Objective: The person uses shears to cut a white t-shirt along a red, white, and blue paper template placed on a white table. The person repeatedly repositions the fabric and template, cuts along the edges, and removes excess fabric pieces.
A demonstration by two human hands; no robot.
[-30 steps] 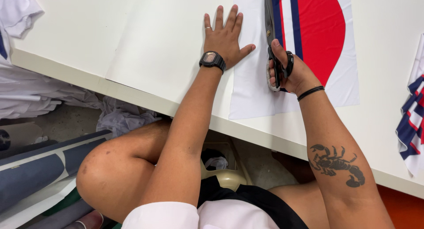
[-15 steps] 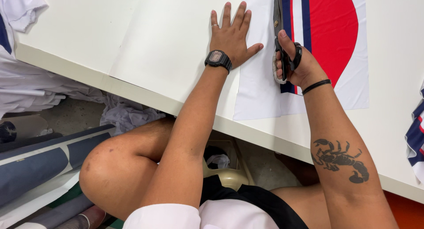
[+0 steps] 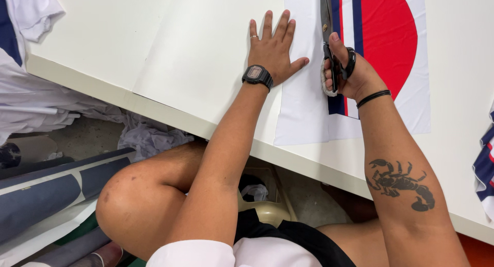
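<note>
A white cloth sheet (image 3: 406, 105) printed with a red disc and navy and red stripes lies flat on the white table (image 3: 154, 56). My right hand (image 3: 350, 71) grips the black handles of large scissors (image 3: 328, 25), whose blades point away from me along the cloth's navy stripe. My left hand (image 3: 272, 48) rests flat with fingers spread, pressing on the cloth's white left edge and the table beside it. A black wristwatch sits on my left wrist and a black band on my right wrist.
White garments (image 3: 25, 97) hang off the table's left edge. Crumpled cloth (image 3: 149, 135) and dark fabric rolls (image 3: 56, 184) lie on the floor at left. More striped cloth (image 3: 486, 164) shows at the right edge. My bare knee (image 3: 134, 205) is under the table.
The scissors and my right hand have advanced farther along the stripe, away from me. My left hand has slid forward with them and stays flat on the cloth.
</note>
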